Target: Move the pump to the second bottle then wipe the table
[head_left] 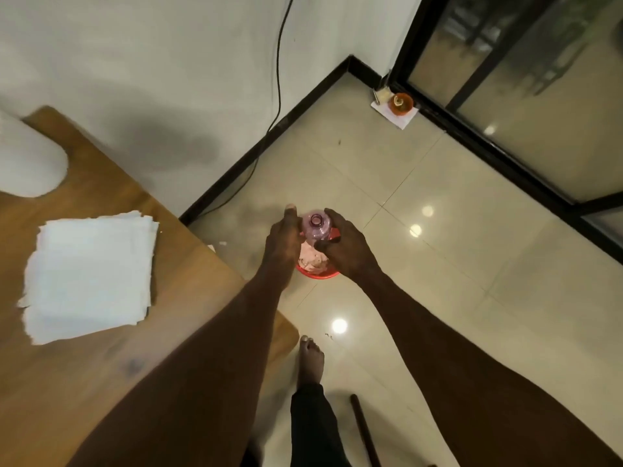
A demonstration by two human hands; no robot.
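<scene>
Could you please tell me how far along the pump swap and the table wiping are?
The pink bottle is open, with no pump in its neck. Left hand and right hand hold it over a red bin on the floor. No pump shows. The white cloth lies untouched on the table; wiping remains.

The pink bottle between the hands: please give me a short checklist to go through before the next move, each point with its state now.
1. Pink bottle held by both hands: ok, left hand and right hand are on its sides.
2. Bottle mouth open, no pump on it: ok.
3. Bottle above the red bin on the floor, not over the table: ok.
4. Pump and second bottle located: cannot tell, neither shows in the view.
5. White cloth stack ready on the table for wiping: ok.
6. Liquid left in the bottle: cannot tell.
</scene>
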